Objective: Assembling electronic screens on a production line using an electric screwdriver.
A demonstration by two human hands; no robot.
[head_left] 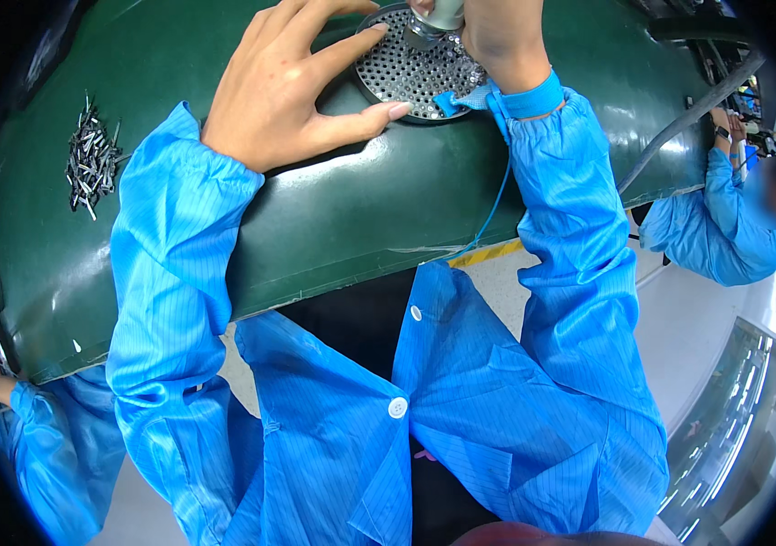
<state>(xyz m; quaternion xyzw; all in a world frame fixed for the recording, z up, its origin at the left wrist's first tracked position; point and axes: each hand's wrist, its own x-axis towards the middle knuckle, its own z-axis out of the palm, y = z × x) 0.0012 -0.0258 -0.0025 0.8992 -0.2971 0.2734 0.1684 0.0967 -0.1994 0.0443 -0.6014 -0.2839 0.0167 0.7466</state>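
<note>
A round, dark-rimmed metal plate full of small holes (397, 77) lies on the green table, with small shiny bits scattered over its right part. My left hand (292, 82) has its fingers spread around the plate's left side, thumb and a fingertip at the rim, holding nothing. Over the plate's far right part, my right hand (506, 36) grips a pale green and silver cylindrical thing (442, 16), its metal end down by the holes. The top of that thing is cut off by the frame, and its kind is unclear. A blue wrist strap (533, 96) circles my right wrist.
A pile of small black and silver slender parts (92, 159) lies on the green table (333, 227) at left. The strap's thin blue cord (495, 205) runs to the near edge. A grey cable (693, 114) crosses at right. Blue-sleeved co-workers sit at right (725, 227) and lower left (65, 446).
</note>
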